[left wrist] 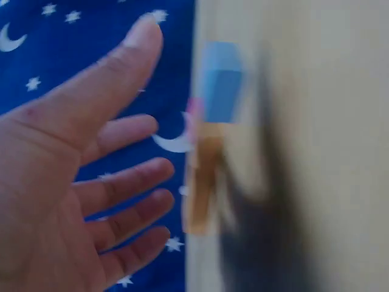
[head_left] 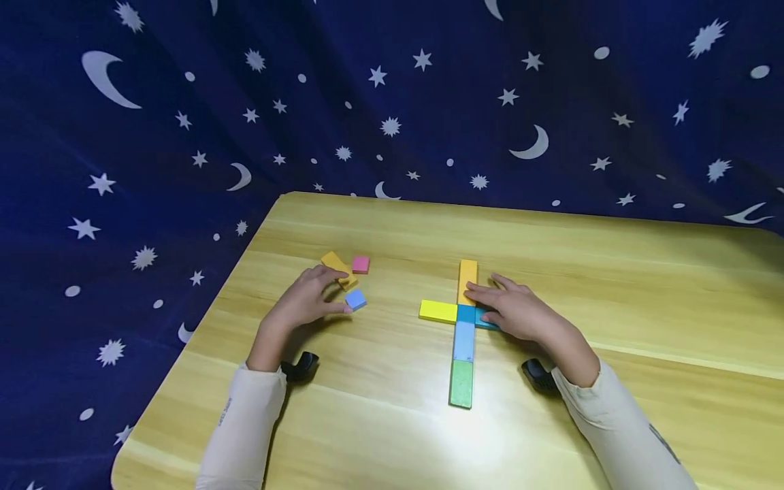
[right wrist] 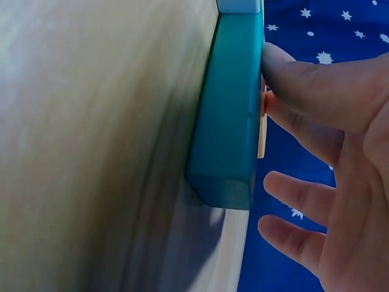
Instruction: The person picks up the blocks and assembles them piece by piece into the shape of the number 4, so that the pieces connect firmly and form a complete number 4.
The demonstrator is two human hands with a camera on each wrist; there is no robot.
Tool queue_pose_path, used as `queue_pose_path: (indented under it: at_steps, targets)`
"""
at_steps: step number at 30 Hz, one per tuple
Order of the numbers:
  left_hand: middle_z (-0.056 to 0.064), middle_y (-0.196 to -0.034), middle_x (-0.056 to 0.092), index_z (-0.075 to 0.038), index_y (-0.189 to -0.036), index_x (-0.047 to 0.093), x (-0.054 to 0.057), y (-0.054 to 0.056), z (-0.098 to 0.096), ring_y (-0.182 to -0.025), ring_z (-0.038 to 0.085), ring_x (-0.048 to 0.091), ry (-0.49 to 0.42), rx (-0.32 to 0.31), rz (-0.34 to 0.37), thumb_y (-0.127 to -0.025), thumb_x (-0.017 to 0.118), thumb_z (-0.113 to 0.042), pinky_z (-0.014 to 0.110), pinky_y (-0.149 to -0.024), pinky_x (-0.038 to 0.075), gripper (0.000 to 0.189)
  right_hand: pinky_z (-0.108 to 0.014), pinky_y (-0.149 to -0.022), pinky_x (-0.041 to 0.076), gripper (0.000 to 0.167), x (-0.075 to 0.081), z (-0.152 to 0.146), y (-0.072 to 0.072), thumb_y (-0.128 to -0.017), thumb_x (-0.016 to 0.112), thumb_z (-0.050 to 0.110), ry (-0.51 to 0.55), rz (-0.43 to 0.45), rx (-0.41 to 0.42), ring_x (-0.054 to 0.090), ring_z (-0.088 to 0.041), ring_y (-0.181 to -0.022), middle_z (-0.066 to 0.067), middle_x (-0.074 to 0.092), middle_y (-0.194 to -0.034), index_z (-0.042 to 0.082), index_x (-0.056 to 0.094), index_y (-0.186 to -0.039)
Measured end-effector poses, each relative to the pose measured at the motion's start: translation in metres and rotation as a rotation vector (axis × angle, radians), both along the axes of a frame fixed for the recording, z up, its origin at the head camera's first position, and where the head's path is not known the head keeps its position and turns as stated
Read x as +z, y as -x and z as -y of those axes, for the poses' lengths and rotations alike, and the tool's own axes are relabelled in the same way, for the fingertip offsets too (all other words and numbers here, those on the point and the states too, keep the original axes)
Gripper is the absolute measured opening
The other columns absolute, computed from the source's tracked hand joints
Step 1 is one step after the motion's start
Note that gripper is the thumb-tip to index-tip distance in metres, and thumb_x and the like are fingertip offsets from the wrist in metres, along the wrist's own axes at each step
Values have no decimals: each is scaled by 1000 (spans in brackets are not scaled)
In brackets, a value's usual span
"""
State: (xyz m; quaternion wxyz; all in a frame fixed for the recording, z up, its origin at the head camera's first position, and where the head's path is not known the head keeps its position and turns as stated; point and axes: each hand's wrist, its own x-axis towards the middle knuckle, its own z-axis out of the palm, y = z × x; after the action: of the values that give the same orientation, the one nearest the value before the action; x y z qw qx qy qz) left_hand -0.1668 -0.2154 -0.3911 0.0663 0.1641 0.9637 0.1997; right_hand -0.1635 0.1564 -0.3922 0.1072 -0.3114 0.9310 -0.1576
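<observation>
My left hand (head_left: 306, 296) hovers over the left part of the table, fingers spread and holding nothing. Beside its thumb lies a small blue block (head_left: 356, 300); an orange block (head_left: 333, 261) is partly hidden under its fingers, and a small pink block (head_left: 361, 265) lies beyond. Flat blocks form a cross: an orange one (head_left: 468, 279) at the far end, a yellow one (head_left: 437, 311) at left, a teal square (head_left: 465, 313) in the middle, light blue (head_left: 464, 340) and green (head_left: 461, 384) nearer. My right hand (head_left: 520, 309) rests lightly over the orange block and the right teal block (right wrist: 228, 109), fingers extended.
The blocks lie on a wooden table (head_left: 367, 422). Behind and left of it hangs a dark blue cloth (head_left: 429, 102) with stars and moons. Black wrist mounts (head_left: 300, 369) sit under both wrists.
</observation>
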Motion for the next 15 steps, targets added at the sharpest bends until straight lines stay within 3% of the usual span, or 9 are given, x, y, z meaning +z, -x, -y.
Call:
queue_pose_path:
  at_steps: [4,9,15]
  targets:
    - [17,-127,48,-13,-128,52,-13,-8,3,-117,33,44,19,-11,13,-68,76,-44,49,-96,38,72,-67,-94,27,45,-1,-3,-3,-88,58,13,2,-12,1,27,-45,-130,-7,43,-140,12,49,-132]
    - [14,-123,51,-13,-124,57,-18,-10,-4,-112,30,45,17,25,-87,-68,77,-40,46,-94,40,65,-66,-95,25,45,-1,-3,-4,-88,58,13,7,-12,-13,26,-46,-130,-6,43,-140,13,50,-132]
    - [11,-111,61,-8,-117,62,-23,-8,-18,-98,26,51,60,-38,-157,-73,73,-37,40,-86,43,54,-67,-96,23,46,-2,-1,-3,-88,58,13,12,0,-21,25,-46,-131,-5,43,-141,14,49,-133]
